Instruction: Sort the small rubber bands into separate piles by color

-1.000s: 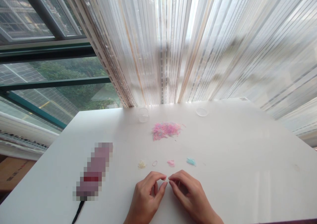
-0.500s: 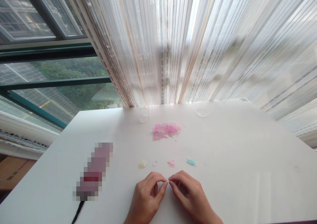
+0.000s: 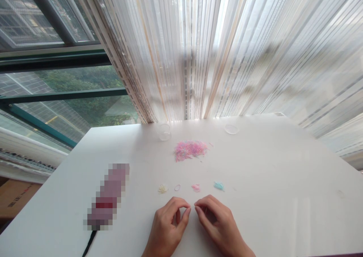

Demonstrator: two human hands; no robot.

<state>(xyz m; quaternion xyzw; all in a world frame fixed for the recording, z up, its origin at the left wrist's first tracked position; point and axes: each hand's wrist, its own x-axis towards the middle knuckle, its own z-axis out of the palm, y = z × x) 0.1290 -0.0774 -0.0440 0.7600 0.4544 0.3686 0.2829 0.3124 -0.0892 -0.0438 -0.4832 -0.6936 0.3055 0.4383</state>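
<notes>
White tabletop (image 3: 272,204), room toward right edge (image 3: 336,155), left hand (image 3: 168,220), right hand (image 3: 217,220), each grip pinched, pink pile (image 3: 196,187) ahead

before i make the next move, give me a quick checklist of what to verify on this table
1. Hands apart: ok; left hand and right hand face each other, a narrow gap between their fingertips.
2. Something pinched in the fingers: cannot tell; too small to make out.
3. Small piles separate: ok; yellow pile, pink pile and blue pile lie apart.
4. Lone ring clear of piles: ok; between yellow and pink, touching neither.
5. Mixed pile fully gathered: not ok; a stray piece lies to its right.
</notes>
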